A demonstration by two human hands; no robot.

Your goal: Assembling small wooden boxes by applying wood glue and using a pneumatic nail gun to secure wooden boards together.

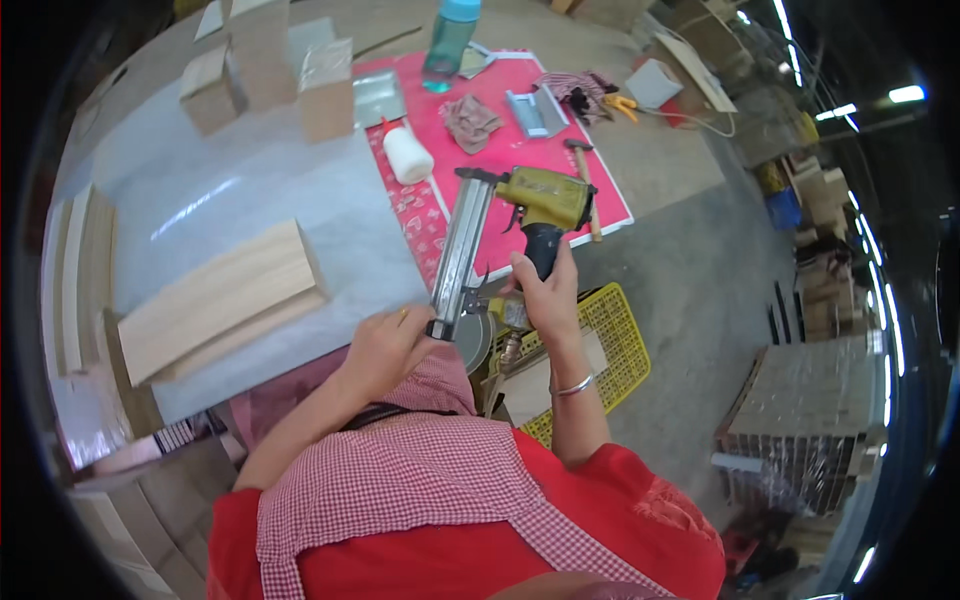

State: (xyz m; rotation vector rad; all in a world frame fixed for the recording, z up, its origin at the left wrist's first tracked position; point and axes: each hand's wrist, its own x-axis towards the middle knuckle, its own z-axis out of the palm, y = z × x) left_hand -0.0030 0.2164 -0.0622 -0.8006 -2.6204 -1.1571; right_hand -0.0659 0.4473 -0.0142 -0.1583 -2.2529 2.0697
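A yellow-and-black nail gun with a long silver magazine is held in front of my body, over the table's near right edge. My right hand is closed around its black grip. At the magazine's lower end, my left hand has its fingers closed on the tip; part of them is hidden. A pale wooden box-like piece lies on the table left of my left hand. Beyond the nail gun are a hammer and a white glue bottle with a red cap.
On the pink sheet lie a crumpled cloth and a blue-grey metal holder, near a teal water bottle. Wooden blocks stand at the table's far side. A yellow plastic crate sits below right.
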